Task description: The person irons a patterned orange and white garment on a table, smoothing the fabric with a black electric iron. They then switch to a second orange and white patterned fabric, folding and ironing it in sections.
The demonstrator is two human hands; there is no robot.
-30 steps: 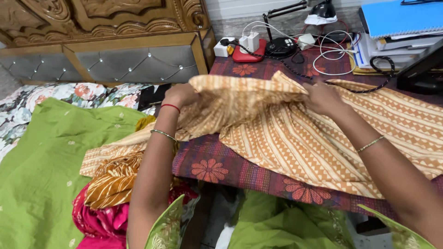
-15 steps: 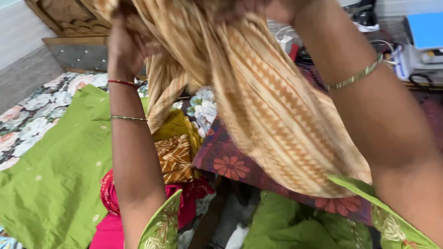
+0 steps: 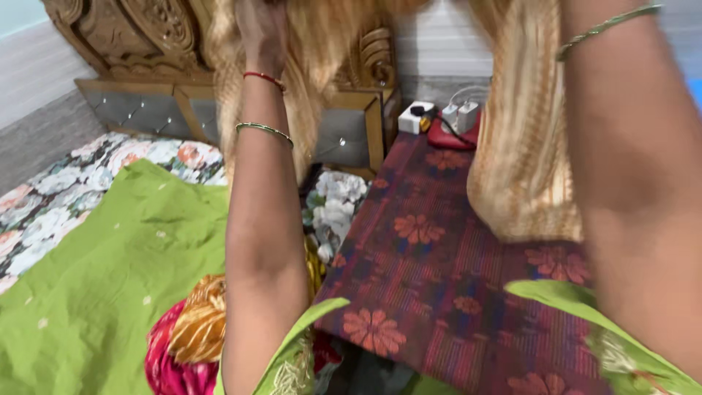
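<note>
While both arms are raised, the left hand (image 3: pixel 262 29) grips the tan striped cloth (image 3: pixel 519 161) with closed fingers near the top edge; the right hand is out of view, so its fingers cannot be told. This cloth hangs above the maroon flowered table cover (image 3: pixel 439 285).

Raised left hand (image 3: pixel 262 29) gripping striped tan cloth (image 3: pixel 523 168)

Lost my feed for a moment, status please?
Left hand raised, gripping orange striped cloth. Right hand out of view above. Cloth hangs over maroon flowered cover.
</note>
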